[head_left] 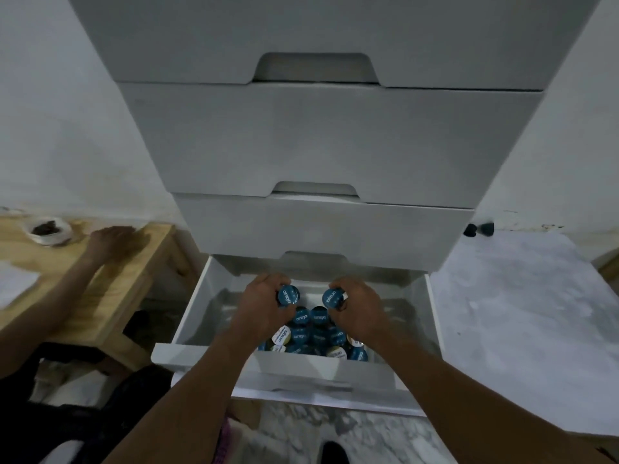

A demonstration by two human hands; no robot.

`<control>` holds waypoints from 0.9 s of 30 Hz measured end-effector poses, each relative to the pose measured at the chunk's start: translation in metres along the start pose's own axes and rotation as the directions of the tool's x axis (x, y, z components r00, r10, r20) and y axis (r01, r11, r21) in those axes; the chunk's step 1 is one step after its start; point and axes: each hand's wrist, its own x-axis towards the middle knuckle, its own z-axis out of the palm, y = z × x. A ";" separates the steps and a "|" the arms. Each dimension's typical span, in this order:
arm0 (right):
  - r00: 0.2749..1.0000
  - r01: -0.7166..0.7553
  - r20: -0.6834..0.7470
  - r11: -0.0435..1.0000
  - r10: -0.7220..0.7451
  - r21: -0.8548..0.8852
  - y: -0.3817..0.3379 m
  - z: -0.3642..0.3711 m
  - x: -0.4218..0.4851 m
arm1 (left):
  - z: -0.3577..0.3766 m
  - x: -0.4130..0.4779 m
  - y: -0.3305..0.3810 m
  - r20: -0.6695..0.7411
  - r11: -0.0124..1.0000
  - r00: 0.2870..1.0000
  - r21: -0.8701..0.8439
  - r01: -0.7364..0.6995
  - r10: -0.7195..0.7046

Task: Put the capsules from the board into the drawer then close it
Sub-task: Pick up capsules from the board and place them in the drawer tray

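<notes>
Over the open bottom drawer point(189, 316) of the white cabinet point(318, 145), we hold our hands side by side. Our left hand point(263, 308) curls round a blue capsule point(287, 295), and our right hand point(361, 306) grips a second capsule point(333, 299). Beneath them, a heap of capsules point(315, 334) lies in the drawer. Another person's hand point(110, 241) rests on the wooden counter point(100, 296).
</notes>
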 end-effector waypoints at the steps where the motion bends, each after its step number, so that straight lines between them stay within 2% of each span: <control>1: 1.000 -0.010 0.018 1.000 0.010 -0.006 0.003 0.003 0.005 | 0.003 0.005 0.000 0.017 1.000 1.000 0.018 0.005 -0.005; 4: 0.998 -0.011 0.062 1.000 0.012 -0.014 0.011 0.010 0.020 | 0.006 0.017 0.004 0.086 0.991 0.996 0.134 -0.024 0.013; 10: 0.996 -0.034 0.086 0.999 0.037 -0.031 0.022 0.019 0.037 | 0.015 0.036 0.009 0.137 0.984 0.990 0.175 -0.045 0.021; 12: 0.996 -0.032 0.086 0.998 0.036 -0.045 0.024 0.022 0.041 | 0.022 0.045 0.001 0.154 0.972 0.986 0.217 -0.092 0.059; 16: 0.994 -0.070 0.080 0.996 0.074 -0.056 0.024 0.028 0.046 | 0.038 0.059 -0.015 0.178 0.981 0.981 0.163 -0.101 0.071; 27: 0.993 -0.095 0.055 0.988 0.102 -0.123 0.028 0.034 0.051 | 0.051 0.075 -0.020 0.259 0.968 0.955 0.165 -0.189 0.142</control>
